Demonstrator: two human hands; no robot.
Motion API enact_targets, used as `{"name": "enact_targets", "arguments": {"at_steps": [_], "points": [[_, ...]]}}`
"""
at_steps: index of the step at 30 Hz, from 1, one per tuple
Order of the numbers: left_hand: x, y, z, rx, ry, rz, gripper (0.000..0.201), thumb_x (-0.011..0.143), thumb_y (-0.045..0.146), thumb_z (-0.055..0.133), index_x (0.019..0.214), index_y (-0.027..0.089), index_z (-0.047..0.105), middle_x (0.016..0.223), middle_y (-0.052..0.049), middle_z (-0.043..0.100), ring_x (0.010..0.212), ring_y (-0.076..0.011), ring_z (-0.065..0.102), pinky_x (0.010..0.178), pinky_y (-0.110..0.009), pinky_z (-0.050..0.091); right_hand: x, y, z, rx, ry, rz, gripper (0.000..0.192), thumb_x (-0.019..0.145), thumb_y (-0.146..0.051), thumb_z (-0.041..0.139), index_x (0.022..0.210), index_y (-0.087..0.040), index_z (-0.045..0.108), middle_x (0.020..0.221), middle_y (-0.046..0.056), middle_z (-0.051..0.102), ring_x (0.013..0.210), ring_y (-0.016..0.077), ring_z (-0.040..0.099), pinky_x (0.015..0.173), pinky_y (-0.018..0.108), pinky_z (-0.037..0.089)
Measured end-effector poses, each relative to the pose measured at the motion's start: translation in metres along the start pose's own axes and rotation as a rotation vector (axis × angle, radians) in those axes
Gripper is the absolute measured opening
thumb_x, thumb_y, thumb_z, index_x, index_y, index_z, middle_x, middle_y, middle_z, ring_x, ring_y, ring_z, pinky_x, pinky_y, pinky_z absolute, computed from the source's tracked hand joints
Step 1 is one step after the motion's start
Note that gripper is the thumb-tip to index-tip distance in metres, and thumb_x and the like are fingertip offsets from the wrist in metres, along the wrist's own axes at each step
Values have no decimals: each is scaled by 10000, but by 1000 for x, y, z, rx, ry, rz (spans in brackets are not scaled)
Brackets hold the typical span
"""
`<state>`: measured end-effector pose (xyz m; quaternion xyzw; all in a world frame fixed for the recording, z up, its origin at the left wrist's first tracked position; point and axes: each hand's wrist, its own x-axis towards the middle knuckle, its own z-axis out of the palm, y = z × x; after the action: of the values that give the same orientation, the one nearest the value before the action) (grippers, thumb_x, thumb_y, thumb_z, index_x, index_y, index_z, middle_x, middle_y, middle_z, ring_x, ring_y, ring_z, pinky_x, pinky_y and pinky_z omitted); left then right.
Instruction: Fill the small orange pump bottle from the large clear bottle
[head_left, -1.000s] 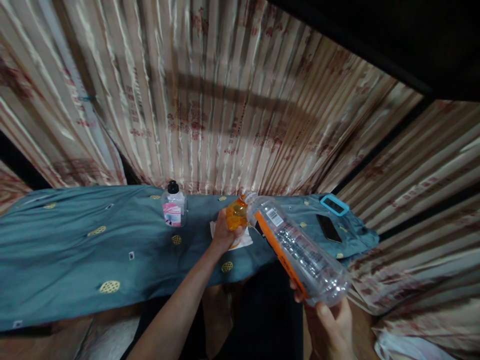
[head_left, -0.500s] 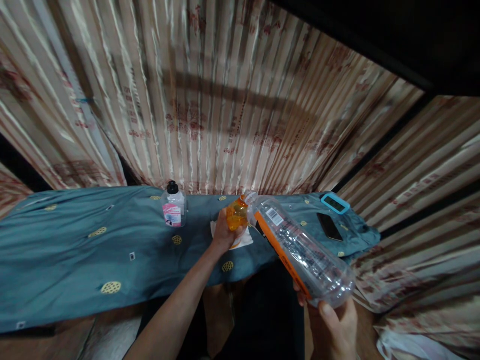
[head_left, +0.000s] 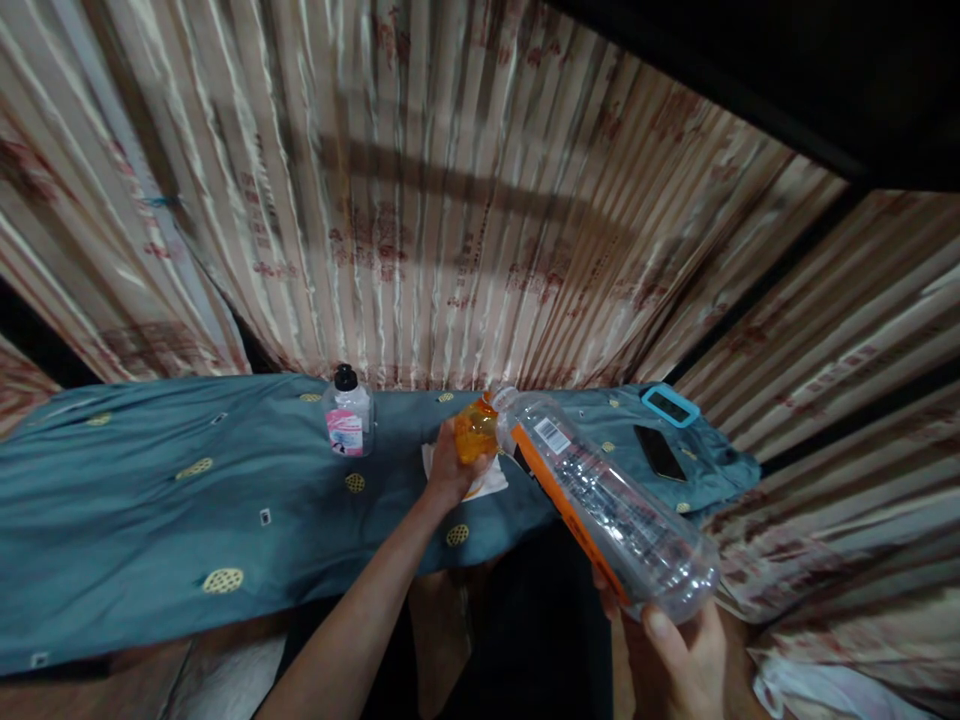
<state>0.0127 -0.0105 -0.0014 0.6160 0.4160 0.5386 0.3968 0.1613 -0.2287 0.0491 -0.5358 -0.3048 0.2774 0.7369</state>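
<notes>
Clear bottle (head_left: pixel 611 510) is nearly empty, so light and crushable; my right hand (head_left: pixel 679 660) clasps its base, its mouth tipped toward 11 o'clock against the orange bottle (head_left: pixel 474 437) clasped by my left hand (head_left: pixel 448 470).

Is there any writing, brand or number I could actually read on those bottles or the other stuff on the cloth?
Nothing reads clearly.
Big clear bottle in the right hand: barcode and orange label, print too blurred.
Small bottle with pink label: text too small.
Orange bottle in the left hand: no visible text.
Blue-framed device: screen unreadable.
</notes>
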Motion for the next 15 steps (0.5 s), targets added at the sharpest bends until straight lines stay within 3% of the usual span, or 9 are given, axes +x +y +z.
{"name": "enact_targets", "arguments": {"at_steps": [4,15], "points": [[1,-1,1,12,7,-9,230,616,222,700,819,220,591,796,11,655,730,-169,574,706,-306,501,0,-1,1,12,-7,17,973,760,-532,878,1566,-209,440,875,32,752,661,228,660,609,336,511],[0,-22,3,11,72,-57,435,596,222,773,992,209,594,940,-8,655,894,-214,639,794,-363,545,4,11,-6,44,2,-5,989,716,-547,915,1528,-200,471,868,49,770,638,244,696,615,354,526]]}}
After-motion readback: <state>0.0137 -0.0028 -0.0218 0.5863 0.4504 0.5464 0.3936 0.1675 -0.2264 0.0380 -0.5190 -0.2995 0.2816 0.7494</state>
